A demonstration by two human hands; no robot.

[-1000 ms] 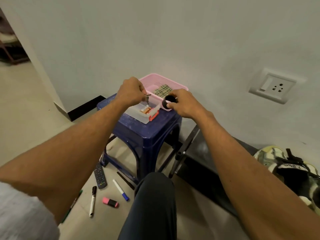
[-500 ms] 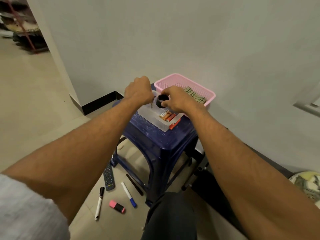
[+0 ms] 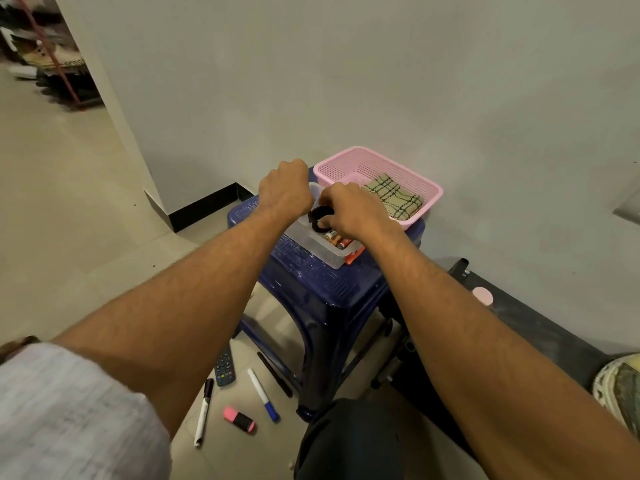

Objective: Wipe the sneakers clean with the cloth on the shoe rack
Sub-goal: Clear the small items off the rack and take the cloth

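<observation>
A checked green cloth [image 3: 394, 199] lies folded in a pink basket [image 3: 408, 168] on a blue stool [image 3: 322, 282]. Only a pale patterned sneaker's [image 3: 620, 389] tip shows at the right edge, on a low black rack [image 3: 526, 323]. Both hands hover over a clear plastic box [image 3: 311, 244] holding batteries [image 3: 337, 239]. My right hand [image 3: 353, 211] grips a black ring-shaped roll [image 3: 320, 216] just inside the box. My left hand [image 3: 285, 190] is curled into a fist beside it, and what it pinches is mostly hidden.
On the floor under the stool lie a remote [image 3: 224, 370], two markers [image 3: 204, 410] [image 3: 263, 394], a black pen [image 3: 275, 374] and a pink highlighter [image 3: 239, 418]. My knee [image 3: 346, 441] is in front. More shoes [image 3: 52, 60] sit on a stand through the doorway, far left.
The view swung left, so the sneaker slid to the right edge. Both hands dropped closer to the clear box, and the black roll now sits low over it.
</observation>
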